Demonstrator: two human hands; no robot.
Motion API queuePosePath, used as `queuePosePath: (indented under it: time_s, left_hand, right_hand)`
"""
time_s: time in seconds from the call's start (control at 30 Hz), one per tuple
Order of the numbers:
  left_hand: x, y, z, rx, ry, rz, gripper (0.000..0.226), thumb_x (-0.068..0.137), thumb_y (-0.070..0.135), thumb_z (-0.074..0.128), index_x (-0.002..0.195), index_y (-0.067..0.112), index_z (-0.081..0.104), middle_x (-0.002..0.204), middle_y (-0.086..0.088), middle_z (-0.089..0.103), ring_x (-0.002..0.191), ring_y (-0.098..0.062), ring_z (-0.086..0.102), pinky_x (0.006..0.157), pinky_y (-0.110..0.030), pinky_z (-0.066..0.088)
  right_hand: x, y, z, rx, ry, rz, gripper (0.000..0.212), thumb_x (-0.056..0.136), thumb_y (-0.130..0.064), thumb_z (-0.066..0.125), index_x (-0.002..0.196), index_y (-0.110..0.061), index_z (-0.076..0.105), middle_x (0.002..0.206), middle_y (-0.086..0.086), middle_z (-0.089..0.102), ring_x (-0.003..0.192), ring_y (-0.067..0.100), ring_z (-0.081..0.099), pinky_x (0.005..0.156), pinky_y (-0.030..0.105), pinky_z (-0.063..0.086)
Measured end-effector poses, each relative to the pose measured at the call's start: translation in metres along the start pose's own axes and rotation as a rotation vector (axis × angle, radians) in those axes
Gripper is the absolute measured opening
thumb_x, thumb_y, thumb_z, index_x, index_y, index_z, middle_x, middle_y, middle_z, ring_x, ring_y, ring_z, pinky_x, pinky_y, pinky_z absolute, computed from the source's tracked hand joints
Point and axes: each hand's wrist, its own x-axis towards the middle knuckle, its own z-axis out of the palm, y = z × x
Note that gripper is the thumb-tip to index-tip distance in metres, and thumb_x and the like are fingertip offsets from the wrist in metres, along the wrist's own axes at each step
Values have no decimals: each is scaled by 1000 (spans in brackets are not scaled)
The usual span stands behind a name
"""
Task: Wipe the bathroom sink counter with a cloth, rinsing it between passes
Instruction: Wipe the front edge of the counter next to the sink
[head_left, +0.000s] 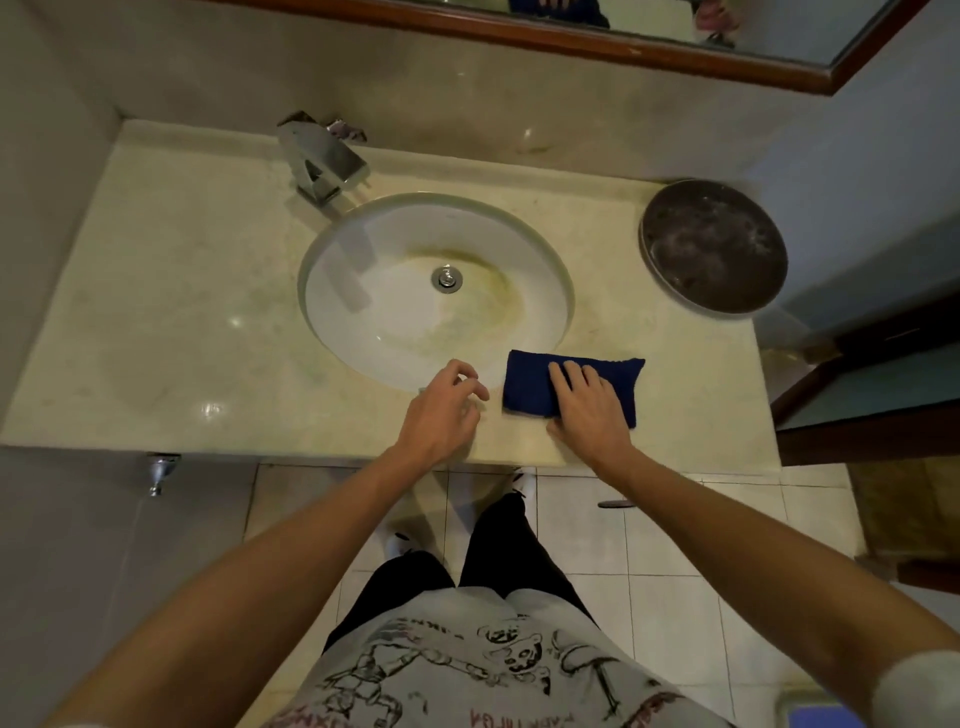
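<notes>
Shirt (467, 670): printed, bottom centre, nearest the lens.
Right hand (589, 410): fingers straight, pressed flat on the cloth (530, 387).
Left hand (441, 410): loosely curled, holding nothing, just left of the cloth.
Cloth place: folded, on the counter (171, 312) front edge, lower right of the sink (363, 332).
Axis: runs left-right across the frame, so a sideways pass looks likely.
Tap (322, 161): upper left, well apart.

The desk (171, 291) looks like polished cream stone, glossy with light spots. The basin (363, 332) is smooth white ceramic, stained yellowish near the shiny metal drain (447, 279). The tap (322, 161) is mirror-bright chrome. The cloth (524, 384) is matt blue terry, nubbly. The round tray (714, 247) looks dull, dark and smeared. The mirror frame (571, 44) is varnished wood.
</notes>
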Motion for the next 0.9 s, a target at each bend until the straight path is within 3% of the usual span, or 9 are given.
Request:
queuePosePath:
  time_s: [0.17, 0.23, 0.3, 0.37, 0.47, 0.57, 0.63, 0.73, 0.9]
  left_hand:
    - [-2, -11, 9, -17, 41, -98, 21, 94, 11, 58, 111, 18, 69, 126, 6, 52, 88, -13, 58, 68, -25, 44]
    - [-1, -12, 9, -32, 53, -129, 23, 94, 11, 57, 113, 19, 68, 126, 7, 52, 85, -11, 58, 70, -27, 48]
    - [2, -12, 7, -52, 60, -155, 24, 95, 11, 55, 114, 20, 67, 127, 8, 51, 85, -12, 61, 73, -32, 53]
    - [7, -13, 6, -72, 72, -172, 26, 95, 11, 52, 115, 20, 65, 127, 8, 50, 84, -13, 61, 75, -35, 54]
    - [16, -16, 3, -76, 99, -221, 26, 95, 13, 50, 116, 20, 64, 127, 7, 49, 89, -14, 59, 77, -35, 53]
    - [29, -18, 5, -90, 111, -292, 26, 96, 18, 50, 118, 20, 63, 128, 6, 50, 97, -15, 61, 81, -35, 53]
    - [38, -20, 9, -110, 128, -364, 26, 97, 22, 50, 120, 20, 63, 130, 6, 51, 97, -18, 63, 85, -37, 54]
    - [50, -25, 16, -136, 199, -504, 25, 99, 27, 52, 120, 21, 62, 130, 5, 54, 96, -18, 64, 89, -37, 52]
    - [72, -16, 25, -177, 483, -849, 18, 98, 29, 51, 111, 21, 62, 116, 4, 64, 86, -22, 67, 75, -29, 38]
  right_hand:
    - [28, 14, 6, -32, 153, -39, 46, 79, -4, 79, 122, -5, 61, 101, 13, 66, 79, 30, 63, 51, 39, 52]
    - [40, 17, -5, 33, 114, -19, 37, 80, -10, 78, 114, -8, 63, 93, 9, 65, 72, 27, 61, 49, 36, 48]
    - [55, 21, -23, 219, 56, 99, 30, 83, -24, 71, 110, -14, 63, 90, 4, 65, 72, 26, 61, 56, 33, 45]
    - [66, 28, -47, 570, -44, 308, 27, 84, -29, 69, 108, -17, 64, 86, 1, 65, 73, 23, 62, 62, 32, 47]
    - [70, 44, -69, 1476, -361, 632, 21, 91, -19, 59, 106, -5, 66, 97, 10, 70, 85, 24, 65, 71, 32, 53]
    - [62, 55, -69, 1994, -431, 650, 22, 88, -17, 54, 102, -6, 66, 97, 13, 68, 89, 27, 66, 82, 38, 52]
    - [65, 56, -63, 2047, -425, 644, 31, 91, -28, 62, 113, -7, 69, 104, 14, 71, 93, 28, 69, 88, 42, 53]
    - [82, 53, -58, 1815, -435, 700, 54, 83, -36, 81, 125, -7, 65, 111, 14, 75, 100, 30, 73, 84, 43, 59]
    - [137, 56, -80, 1577, -219, 583, 38, 87, -35, 80, 115, -11, 69, 105, 7, 76, 98, 26, 74, 79, 38, 61]
